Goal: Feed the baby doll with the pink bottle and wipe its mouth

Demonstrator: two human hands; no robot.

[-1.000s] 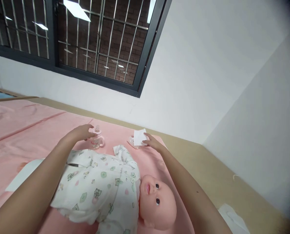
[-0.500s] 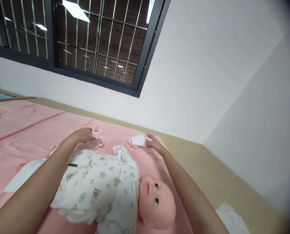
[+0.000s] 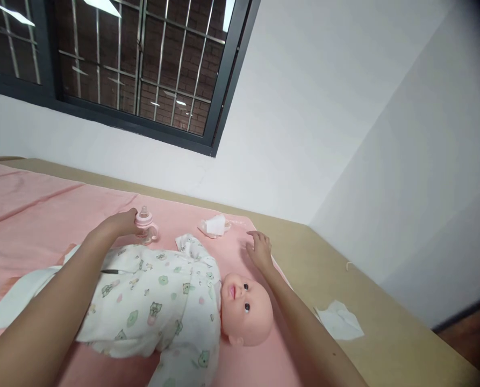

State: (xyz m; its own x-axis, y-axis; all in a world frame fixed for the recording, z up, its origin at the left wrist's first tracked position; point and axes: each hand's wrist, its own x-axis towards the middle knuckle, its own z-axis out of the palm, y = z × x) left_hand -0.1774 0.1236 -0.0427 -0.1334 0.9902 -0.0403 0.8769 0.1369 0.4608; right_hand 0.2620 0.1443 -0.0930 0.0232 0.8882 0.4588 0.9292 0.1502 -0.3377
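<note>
On the far part of the pink sheet, my left hand (image 3: pixel 123 223) is closed around the side of a small clear baby bottle (image 3: pixel 145 230) with a pink collar and handle. The bottle stands upright, and some of my fingers are hidden behind it. My right hand (image 3: pixel 259 250) is open and empty above the sheet, fingers apart, just beyond the head of a baby doll (image 3: pixel 251 317). A clear plastic packet (image 3: pixel 215 226) with white material in it lies between my two hands. The doll lies on its back in a white printed top (image 3: pixel 159 301), and my left forearm crosses over its lower body.
The pink sheet (image 3: pixel 42 207) covers a tan surface (image 3: pixel 292 244), which shows at the far and right edges. A crumpled white tissue (image 3: pixel 339 321) lies on the right. White walls (image 3: pixel 304 107) and a dark-framed barred window (image 3: pixel 151 70) stand behind.
My right hand has let go of the plastic packet and drawn back toward the doll's head. My left hand stays on the bottle. The view has turned slightly right.
</note>
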